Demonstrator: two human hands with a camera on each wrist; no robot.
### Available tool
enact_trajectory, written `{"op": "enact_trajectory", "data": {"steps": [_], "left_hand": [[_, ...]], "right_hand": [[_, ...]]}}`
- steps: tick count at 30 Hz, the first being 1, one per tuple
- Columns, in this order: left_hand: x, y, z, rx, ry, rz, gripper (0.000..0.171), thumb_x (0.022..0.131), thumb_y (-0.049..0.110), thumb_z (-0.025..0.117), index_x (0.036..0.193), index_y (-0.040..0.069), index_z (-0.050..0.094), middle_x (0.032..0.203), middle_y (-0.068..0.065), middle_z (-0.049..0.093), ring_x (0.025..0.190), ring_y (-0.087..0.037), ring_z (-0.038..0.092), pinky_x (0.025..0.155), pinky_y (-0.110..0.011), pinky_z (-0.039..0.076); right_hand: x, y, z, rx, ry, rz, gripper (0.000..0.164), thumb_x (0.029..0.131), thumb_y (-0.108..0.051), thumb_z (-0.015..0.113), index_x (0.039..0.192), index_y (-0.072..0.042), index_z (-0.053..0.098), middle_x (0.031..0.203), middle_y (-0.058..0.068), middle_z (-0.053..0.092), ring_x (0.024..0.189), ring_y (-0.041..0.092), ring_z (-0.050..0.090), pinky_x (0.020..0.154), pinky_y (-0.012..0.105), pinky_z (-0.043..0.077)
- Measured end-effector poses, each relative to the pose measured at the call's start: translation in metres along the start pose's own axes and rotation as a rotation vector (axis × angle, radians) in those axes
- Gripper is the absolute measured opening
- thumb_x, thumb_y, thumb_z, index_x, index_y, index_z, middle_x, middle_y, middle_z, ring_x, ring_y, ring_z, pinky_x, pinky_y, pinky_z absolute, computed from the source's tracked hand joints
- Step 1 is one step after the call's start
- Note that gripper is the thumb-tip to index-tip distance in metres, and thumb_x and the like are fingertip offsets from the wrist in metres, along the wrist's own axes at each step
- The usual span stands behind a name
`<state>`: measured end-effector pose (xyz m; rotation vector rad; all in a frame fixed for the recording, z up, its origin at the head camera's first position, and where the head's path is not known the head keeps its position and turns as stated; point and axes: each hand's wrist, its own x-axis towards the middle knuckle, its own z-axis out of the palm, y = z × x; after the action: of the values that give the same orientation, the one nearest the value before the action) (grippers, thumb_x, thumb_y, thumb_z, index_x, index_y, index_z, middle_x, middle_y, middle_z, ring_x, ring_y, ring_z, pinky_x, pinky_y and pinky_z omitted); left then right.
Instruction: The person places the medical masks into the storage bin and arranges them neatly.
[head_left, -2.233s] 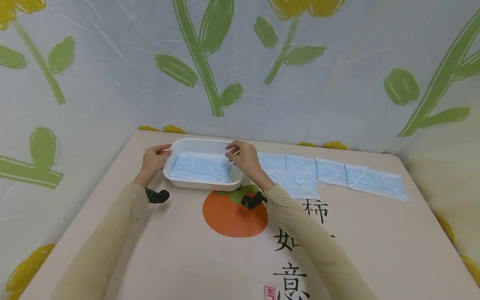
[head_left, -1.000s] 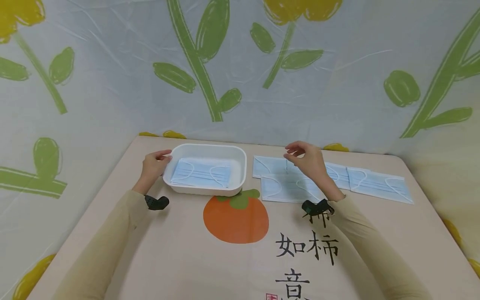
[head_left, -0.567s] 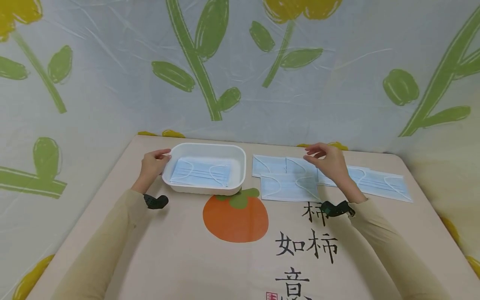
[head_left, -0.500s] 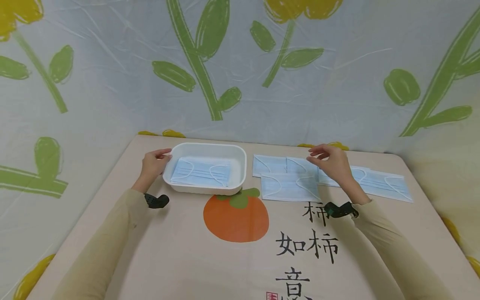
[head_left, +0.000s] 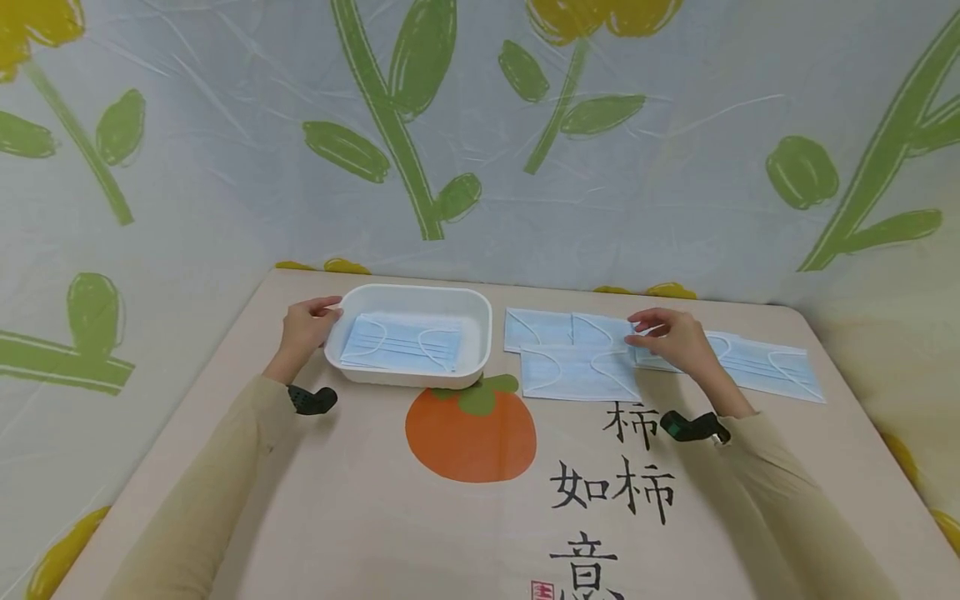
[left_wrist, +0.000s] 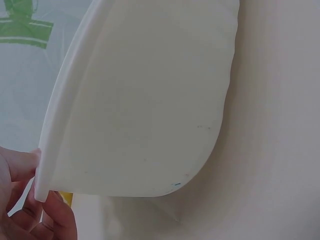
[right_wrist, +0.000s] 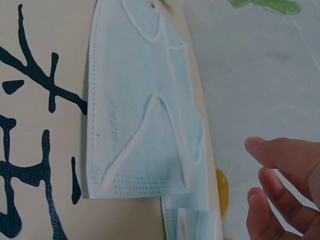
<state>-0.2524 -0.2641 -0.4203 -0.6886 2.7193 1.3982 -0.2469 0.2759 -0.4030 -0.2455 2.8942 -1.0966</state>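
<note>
My left hand (head_left: pixel 302 335) pinches the left rim of a white plastic tray (head_left: pixel 401 379); the left wrist view shows the thumb on one side of the rim and fingers below. Blue face masks (head_left: pixel 399 343) lie stacked inside the tray. To its right, a flat face mask (head_left: pixel 573 377) overlaps others behind it. My right hand (head_left: pixel 677 340) hovers above the masks' right side, thumb and fingers apart with nothing between them. In the right wrist view, the right hand (right_wrist: pixel 285 185) is clear of the overlapping mask (right_wrist: pixel 135 115).
More face masks (head_left: pixel 772 368) run along the back right of the table. A persimmon print (head_left: pixel 471 437) and black written characters (head_left: pixel 611 487) mark the tabletop. A flower-printed curtain (head_left: pixel 637 192) hangs behind the table's back edge.
My right hand has moved from over the tray rightward to above the masks, lowering slightly of late. My left hand has stayed at the tray's rim.
</note>
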Motion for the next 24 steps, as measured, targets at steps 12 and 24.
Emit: {"op": "enact_trajectory", "data": {"steps": [12,24], "left_hand": [[-0.002,0.002,-0.001,0.003,-0.018,0.004,0.038,0.098,0.024,0.055,0.134,0.012,0.057,0.119,-0.016,0.057,0.091,-0.02,0.049,0.061,-0.025,0.049],[-0.005,0.005,-0.005,-0.005,-0.046,0.011,0.039,0.099,0.023,0.052,0.136,0.013,0.055,0.121,-0.016,0.056,0.092,-0.021,0.049,0.059,-0.016,0.045]], "right_hand": [[-0.004,0.015,0.007,0.093,-0.109,0.152,0.054,0.084,-0.026,0.074,0.127,0.003,0.057,0.115,0.026,0.061,0.079,0.001,0.057,0.065,0.018,0.052],[-0.001,0.025,0.014,0.034,-0.152,0.187,0.057,0.082,-0.029,0.076,0.127,0.002,0.057,0.12,0.027,0.06,0.089,0.016,0.059,0.067,0.018,0.05]]}}
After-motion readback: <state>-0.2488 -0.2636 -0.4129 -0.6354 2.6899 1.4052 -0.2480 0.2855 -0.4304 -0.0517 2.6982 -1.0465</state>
